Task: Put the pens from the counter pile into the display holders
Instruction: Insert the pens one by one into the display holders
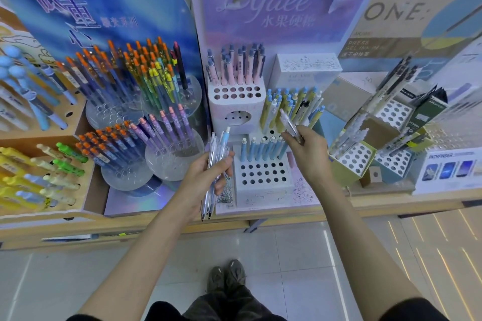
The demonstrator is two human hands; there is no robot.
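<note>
My left hand (208, 177) grips a bundle of several clear and pale blue pens (217, 148), tips pointing down, in front of the white block holder (260, 182). That holder has a back row of blue pens (260, 150) and many empty holes. My right hand (307, 151) pinches one clear pen (289, 122) tilted up to the left, over the middle holder with yellow and blue pens (292, 107). A taller white holder (234, 101) behind carries pink and blue pens (240, 65).
Round clear stands with orange-capped and purple pens (135, 101) crowd the left. Green and white perforated holders (357, 161) with clear pens stand at the right. The wooden counter edge (339, 208) runs below, with tiled floor and my shoes (227, 276) underneath.
</note>
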